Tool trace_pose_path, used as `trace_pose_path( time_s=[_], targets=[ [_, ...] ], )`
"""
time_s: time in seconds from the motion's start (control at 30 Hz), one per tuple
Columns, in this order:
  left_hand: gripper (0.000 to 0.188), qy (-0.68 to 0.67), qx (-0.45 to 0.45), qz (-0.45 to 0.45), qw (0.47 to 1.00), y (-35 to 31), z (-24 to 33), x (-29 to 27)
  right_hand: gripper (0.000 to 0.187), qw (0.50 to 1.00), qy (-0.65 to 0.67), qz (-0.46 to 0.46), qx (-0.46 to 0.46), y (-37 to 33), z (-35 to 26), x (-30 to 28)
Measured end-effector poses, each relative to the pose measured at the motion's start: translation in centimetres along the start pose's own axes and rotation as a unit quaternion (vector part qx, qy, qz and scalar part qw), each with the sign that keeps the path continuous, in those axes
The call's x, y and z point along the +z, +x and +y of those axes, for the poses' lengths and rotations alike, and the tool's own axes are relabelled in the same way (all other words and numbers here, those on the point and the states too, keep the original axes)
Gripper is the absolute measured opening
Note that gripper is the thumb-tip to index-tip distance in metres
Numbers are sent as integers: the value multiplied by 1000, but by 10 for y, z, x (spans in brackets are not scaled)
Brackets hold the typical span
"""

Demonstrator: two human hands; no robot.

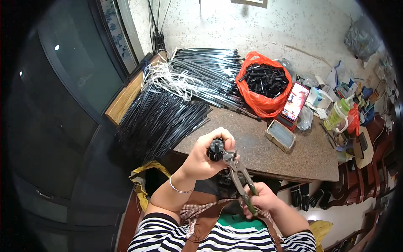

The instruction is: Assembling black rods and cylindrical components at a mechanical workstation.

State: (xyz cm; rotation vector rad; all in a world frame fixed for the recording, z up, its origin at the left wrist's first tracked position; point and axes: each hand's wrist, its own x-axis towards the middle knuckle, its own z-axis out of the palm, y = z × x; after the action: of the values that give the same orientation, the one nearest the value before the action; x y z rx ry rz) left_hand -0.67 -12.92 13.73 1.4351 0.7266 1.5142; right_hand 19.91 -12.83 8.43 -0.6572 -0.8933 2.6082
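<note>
In front of my body, my left hand (205,157) is wrapped round a black round-ended piece (216,146), seen end-on, with a dark grey round cap and what look like dark rods about it. Its length is hidden, so I cannot tell the kind. My right hand (261,198) grips a pair of pliers (241,176) by its green handles. The metal jaws are up against the side of the black piece, close to my left fingertips. Whether the jaws bite on something is too small to tell.
On the speckled table (239,138) lie black thin rods (163,122), shiny metal rods (205,63) and white cords (172,82). A red plastic bag (262,105) holds small black parts. Beside it are a phone (295,103), a rectangular block (280,135) and a green-lidded bottle (338,114).
</note>
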Motion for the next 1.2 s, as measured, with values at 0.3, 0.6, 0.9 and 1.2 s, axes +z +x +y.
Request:
trace_pose_path(
  time_s=[0.3, 0.6, 0.9, 1.2],
  targets=[
    [25, 67, 26, 44, 996, -8, 8, -24, 23, 771, -606, 17, -194, -5, -44, 26],
    [24, 180, 27, 28, 983, -7, 13, -24, 44, 466, -708, 195, -493, 23, -41, 12],
    [29, 199, 143, 10, 969, 2, 10, -17, 25, 958, -254, -115, 61, 24, -21, 16],
    [60, 159, 6, 3, 987, -1, 13, -29, 39, 600, -698, 106, -377, 20, -23, 25]
  ],
)
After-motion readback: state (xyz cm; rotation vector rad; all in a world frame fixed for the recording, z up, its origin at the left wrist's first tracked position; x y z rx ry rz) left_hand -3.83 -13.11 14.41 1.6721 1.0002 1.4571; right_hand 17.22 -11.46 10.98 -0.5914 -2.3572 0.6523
